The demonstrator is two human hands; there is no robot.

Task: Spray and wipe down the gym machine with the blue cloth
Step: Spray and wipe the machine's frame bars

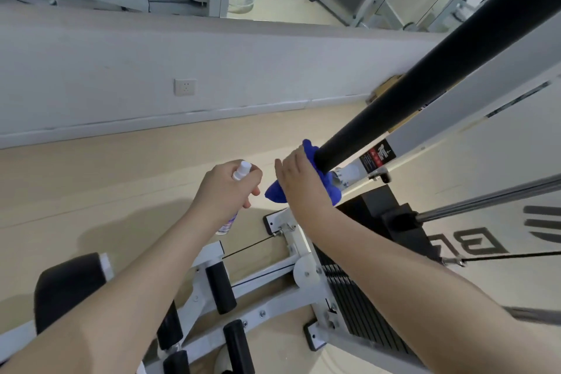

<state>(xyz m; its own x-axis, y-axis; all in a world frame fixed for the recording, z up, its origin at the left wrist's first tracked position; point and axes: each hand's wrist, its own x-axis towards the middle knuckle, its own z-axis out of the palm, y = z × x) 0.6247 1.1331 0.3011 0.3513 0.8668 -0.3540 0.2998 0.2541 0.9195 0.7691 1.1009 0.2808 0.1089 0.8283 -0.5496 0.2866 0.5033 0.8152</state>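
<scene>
My right hand (300, 181) presses the blue cloth (329, 188) around the near end of a long black padded bar (440, 76) of the white gym machine (303, 255). The bar runs up and away to the top right. To the left, my left hand (226, 188) grips a small white spray bottle (241, 171), upright, its cap showing above my fingers and its lower part below my wrist. The two hands are close together but do not touch.
Below my arms lie the machine's white frame, black roller pads (220, 287), a black seat (65, 288) and the weight stack (358, 300). A steel rod (485, 202) and cable cross at the right. A white wall with a socket (185, 87) and a mirror stand ahead.
</scene>
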